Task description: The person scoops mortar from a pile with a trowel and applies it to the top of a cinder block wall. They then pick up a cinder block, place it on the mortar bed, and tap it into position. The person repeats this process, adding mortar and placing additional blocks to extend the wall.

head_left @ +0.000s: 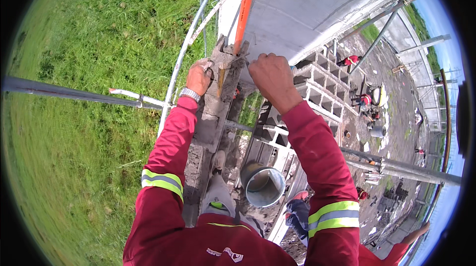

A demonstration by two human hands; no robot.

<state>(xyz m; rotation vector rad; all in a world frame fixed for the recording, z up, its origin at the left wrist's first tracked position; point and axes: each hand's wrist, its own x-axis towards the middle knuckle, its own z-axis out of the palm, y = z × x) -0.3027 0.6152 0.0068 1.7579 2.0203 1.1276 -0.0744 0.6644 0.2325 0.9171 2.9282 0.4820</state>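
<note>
My left hand (199, 77), wearing a metal watch, is at the left edge of a narrow grey block wall (209, 122). Its fingers curl against the top concrete block (229, 70); their tips are partly hidden. Across the wall, my right hand (272, 76) is closed in a fist, knuckles up. Whatever it may hold is hidden under the fingers. Between the hands, a narrow yellowish-brown tapered piece (221, 82) lies against the block's rough face. An orange pipe (246, 10) rises at the far end of the block, with thin wires around it.
A bucket (265, 186) with grey residue stands right of my legs. Hollow blocks (322, 80) are stacked beyond my right hand. Scaffold pipes (74, 92) cross both sides, and a grey wall (292, 15) rises ahead. Another person's arm (404, 246) shows lower right; several workers are below.
</note>
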